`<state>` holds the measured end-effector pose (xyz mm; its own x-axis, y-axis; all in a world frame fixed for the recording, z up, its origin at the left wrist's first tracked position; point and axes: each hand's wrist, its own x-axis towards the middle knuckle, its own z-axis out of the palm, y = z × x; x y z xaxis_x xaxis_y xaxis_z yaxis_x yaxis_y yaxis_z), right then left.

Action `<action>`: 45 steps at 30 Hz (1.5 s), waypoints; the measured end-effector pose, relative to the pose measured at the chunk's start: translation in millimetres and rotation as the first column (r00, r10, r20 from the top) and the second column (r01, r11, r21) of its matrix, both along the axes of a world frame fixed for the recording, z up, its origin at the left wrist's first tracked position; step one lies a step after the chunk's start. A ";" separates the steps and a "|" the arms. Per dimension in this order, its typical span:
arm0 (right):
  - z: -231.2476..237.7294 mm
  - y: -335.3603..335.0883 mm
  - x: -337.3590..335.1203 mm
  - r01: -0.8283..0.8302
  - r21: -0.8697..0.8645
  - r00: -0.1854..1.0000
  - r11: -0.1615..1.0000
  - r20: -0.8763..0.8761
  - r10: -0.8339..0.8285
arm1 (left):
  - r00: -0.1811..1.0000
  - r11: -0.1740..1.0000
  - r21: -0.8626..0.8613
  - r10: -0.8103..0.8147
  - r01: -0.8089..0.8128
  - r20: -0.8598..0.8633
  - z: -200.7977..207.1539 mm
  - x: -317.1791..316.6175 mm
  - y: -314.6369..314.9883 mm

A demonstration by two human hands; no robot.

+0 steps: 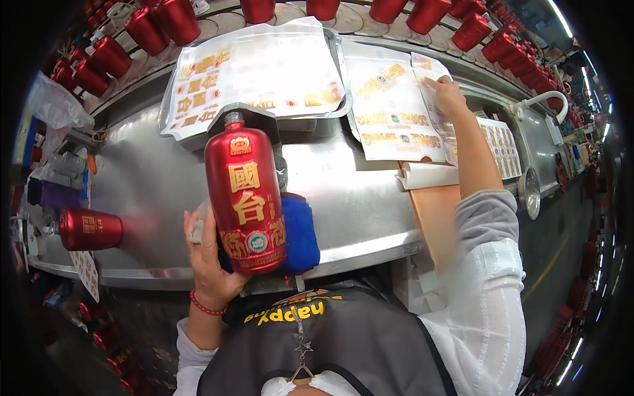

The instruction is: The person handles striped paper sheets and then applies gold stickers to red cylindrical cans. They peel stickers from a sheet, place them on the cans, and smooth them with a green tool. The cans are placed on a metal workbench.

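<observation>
A glossy red bottle [246,191] with gold lettering lies tilted in front of me, its neck away from me in a dark rest [254,119] and its body over a blue cloth pad [300,232]. My left hand [214,267] grips the bottle's lower left side, thumb under the base; a pale wrap covers one finger. Farther right, my right hand [448,98] is closed, its fingers pinching at the upper part of a narrow strip of a white sticker sheet [389,99] with gold labels. Whether a single label is between those fingertips is too small to tell.
A tray [347,79] bears another label sheet [264,69]. A second red bottle [91,229] lies at the left edge of the metal table [152,171]. Several red bottles stand on a conveyor [360,25] at the back. A small label sheet [500,148] and round mirror [529,193] are at right.
</observation>
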<state>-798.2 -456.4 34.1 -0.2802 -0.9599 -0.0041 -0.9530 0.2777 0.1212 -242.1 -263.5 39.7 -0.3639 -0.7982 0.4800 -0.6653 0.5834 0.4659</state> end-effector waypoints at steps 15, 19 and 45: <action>-28.0 -20.7 -122.5 0.273 -0.210 0.957 0.939 0.160 -0.242 | 0.994 0.997 0.071 -0.005 0.013 -0.112 -18.1 1.1 3.4; -23.9 -6.8 -104.5 -0.010 -0.507 1.000 0.862 -0.025 -0.003 | 0.999 1.000 0.016 0.005 -0.006 0.042 5.3 2.4 -0.7; 164.0 146.4 308.8 -0.667 -0.534 0.138 0.519 0.597 0.790 | 0.998 0.997 -0.039 0.065 -0.066 -0.008 12.7 -7.5 3.0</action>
<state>-489.4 -309.9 198.1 0.6051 -0.7187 0.3426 -0.4052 -0.6484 -0.6446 -249.6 -260.6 52.4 -0.3083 -0.8010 0.5132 -0.6997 0.5564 0.4481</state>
